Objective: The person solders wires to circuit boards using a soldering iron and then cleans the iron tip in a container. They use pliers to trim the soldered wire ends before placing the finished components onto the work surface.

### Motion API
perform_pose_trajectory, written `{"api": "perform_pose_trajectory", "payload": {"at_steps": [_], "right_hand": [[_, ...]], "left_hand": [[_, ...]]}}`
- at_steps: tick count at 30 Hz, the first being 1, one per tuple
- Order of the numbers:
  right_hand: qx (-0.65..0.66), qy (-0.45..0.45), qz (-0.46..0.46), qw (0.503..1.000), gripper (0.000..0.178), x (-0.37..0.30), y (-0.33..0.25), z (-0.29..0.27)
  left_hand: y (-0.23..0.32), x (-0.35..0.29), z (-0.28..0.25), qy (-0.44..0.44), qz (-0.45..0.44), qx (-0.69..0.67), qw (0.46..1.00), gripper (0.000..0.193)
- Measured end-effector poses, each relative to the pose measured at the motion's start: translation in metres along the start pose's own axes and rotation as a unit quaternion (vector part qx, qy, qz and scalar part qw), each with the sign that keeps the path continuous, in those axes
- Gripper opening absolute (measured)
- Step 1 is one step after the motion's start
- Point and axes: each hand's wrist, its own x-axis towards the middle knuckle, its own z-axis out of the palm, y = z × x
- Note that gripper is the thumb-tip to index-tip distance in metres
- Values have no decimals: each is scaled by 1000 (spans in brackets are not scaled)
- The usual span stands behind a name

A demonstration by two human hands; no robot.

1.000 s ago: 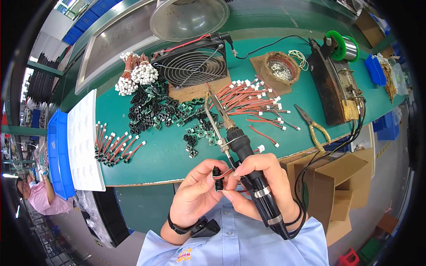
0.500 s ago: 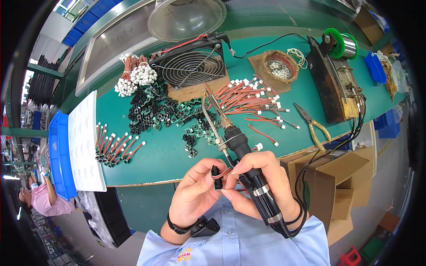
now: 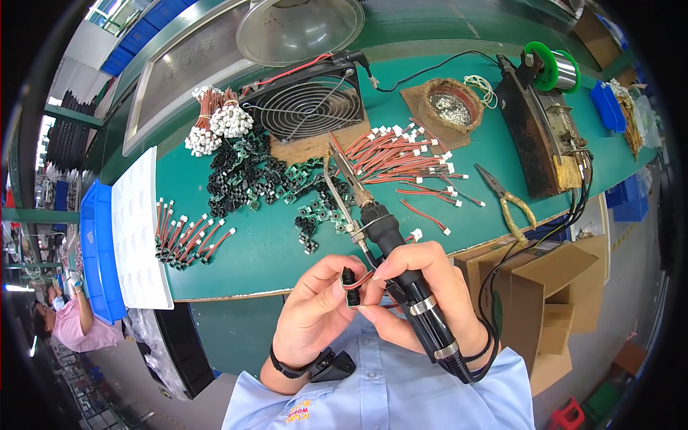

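Between the thumb and fingers of my left hand (image 3: 315,312) is a small black component (image 3: 350,287) on a circuit board. My right hand (image 3: 426,294) grips a black soldering iron (image 3: 390,240) with a thin metal feed tube alongside; its tip points away over the bench. A red-and-black wire lead (image 3: 358,282) runs across the component to my right fingertips, with its white connector (image 3: 416,235) showing beyond the iron. Beyond my hands lie a heap of small boards with black parts (image 3: 251,175) and a spread of loose wire leads (image 3: 401,158).
Finished-looking wired boards (image 3: 186,240) lie at left by a white tray (image 3: 140,229) and blue bin (image 3: 100,251). A fan (image 3: 308,107) stands at the back. Pliers (image 3: 505,204), a solder dish (image 3: 451,111) and a solder-spool feeder (image 3: 537,136) are at right. Cardboard boxes (image 3: 516,301) stand below the edge.
Almost nothing differs. Both hands keep their holds on the component, the wire lead and the soldering iron, with only tiny shifts.
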Motion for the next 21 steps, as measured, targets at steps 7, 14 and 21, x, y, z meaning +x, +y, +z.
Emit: {"api": "perform_pose_trajectory", "payload": {"at_steps": [7,14,21], "right_hand": [[-4,-2,9,1000,47,0,0,-2],[-7,-4,7,1000,47,0,-1,-3],[-2,-12,14,1000,47,0,1,-4]], "left_hand": [[0,0,-2,-8,3,18,1000,25],[1,-1,0,1,5,30,1000,26],[1,0,2,-15,22,56,998,26]]}}
